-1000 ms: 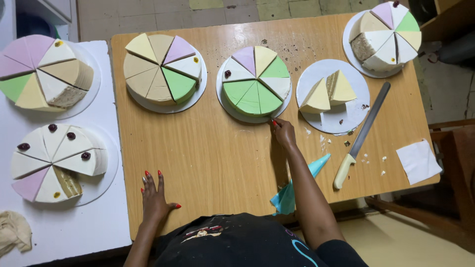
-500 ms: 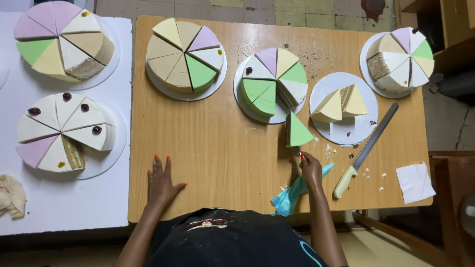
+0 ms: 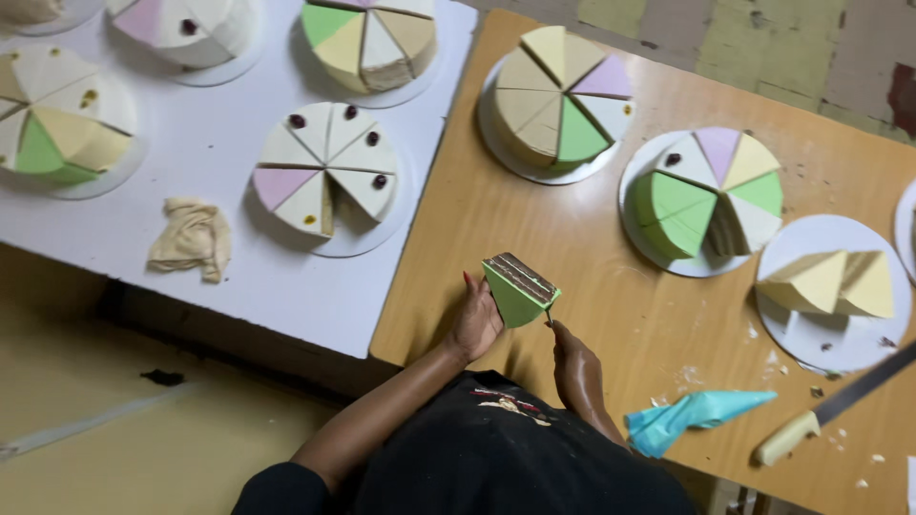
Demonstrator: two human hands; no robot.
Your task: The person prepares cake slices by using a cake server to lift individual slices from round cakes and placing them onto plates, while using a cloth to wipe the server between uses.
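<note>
On the white table, far left: a crumpled cloth (image 3: 192,238) lies near the edge, a white cake (image 3: 326,169) just past it.
My left hand (image 3: 475,319): gripping the green cake slice (image 3: 518,289) from its left side.
Slice: tilted, raised above the wooden table (image 3: 592,286) near my edge.
My right hand (image 3: 575,360): supporting it from below on a thin tool; grip hidden.
Open room: bare wood ahead.
Right: a green-topped cake (image 3: 706,195), a blue piping bag (image 3: 697,415), a knife (image 3: 830,405) at the near edge.

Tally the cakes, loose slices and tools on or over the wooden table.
Round cakes: 2
Yellow slices: 2
Green slice, held: 1
Piping bag: 1
Knife: 1
Total: 7
</note>
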